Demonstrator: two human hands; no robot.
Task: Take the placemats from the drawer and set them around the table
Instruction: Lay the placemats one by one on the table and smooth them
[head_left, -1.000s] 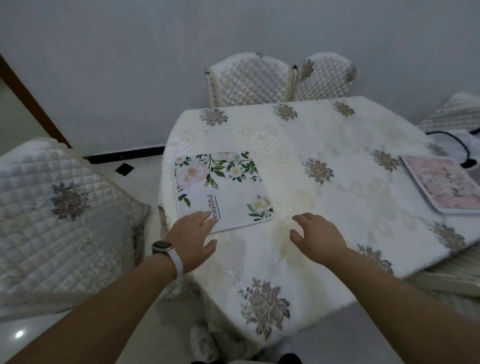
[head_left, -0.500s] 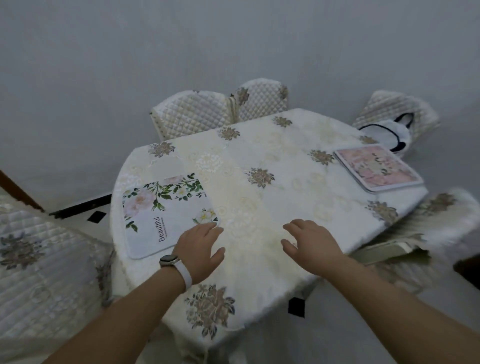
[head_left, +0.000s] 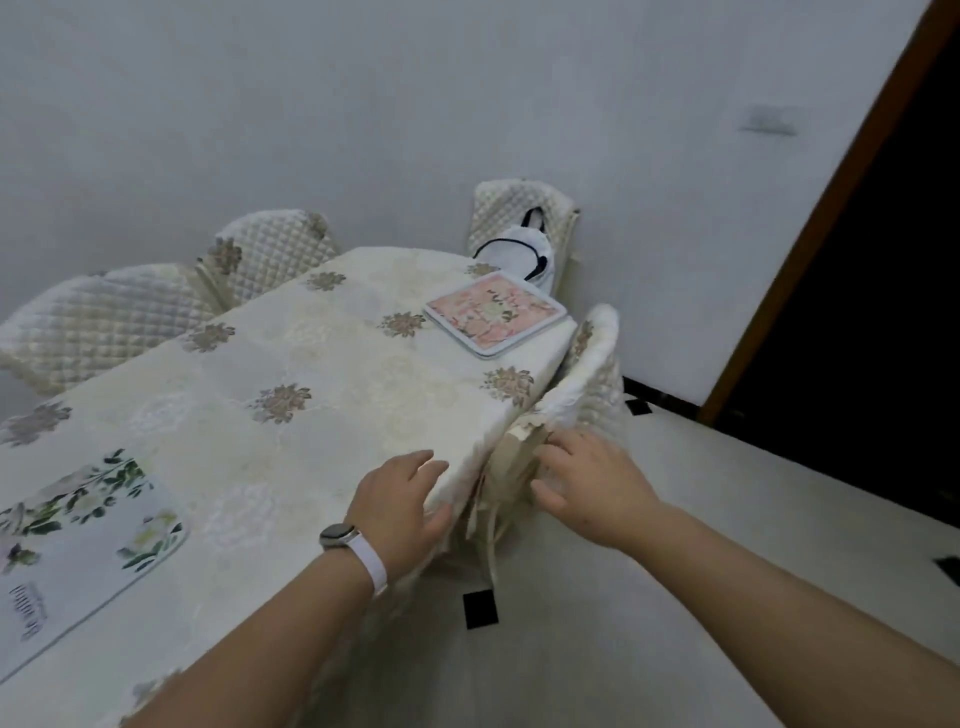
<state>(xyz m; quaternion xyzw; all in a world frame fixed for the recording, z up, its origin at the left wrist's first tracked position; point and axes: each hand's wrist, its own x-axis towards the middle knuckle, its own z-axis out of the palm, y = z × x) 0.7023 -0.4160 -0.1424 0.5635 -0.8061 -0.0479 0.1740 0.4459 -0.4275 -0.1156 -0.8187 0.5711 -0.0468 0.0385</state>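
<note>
A white placemat with green leaves and pale flowers (head_left: 78, 540) lies flat at the near left of the table (head_left: 291, 431), which wears a cream cloth with brown flower motifs. A pink floral placemat (head_left: 493, 313) lies at the table's far right corner. My left hand (head_left: 402, 506), with a white-strapped watch on the wrist, hovers over the table's near right edge with fingers apart and nothing in it. My right hand (head_left: 592, 480) is off the table, just over a chair's seat, fingers spread and empty.
Quilted cream chairs surround the table: two at the far left (head_left: 124, 317), one at the far end (head_left: 519, 208) carrying a white bag with black trim (head_left: 519, 249), one by my right hand (head_left: 587, 374). A dark doorway (head_left: 872, 291) with a brown frame stands right. Pale floor tiles stretch below.
The view has swung right along the table. My left hand has left the leafy placemat and moved to the table's right edge. My right hand has gone off the table over the chair.
</note>
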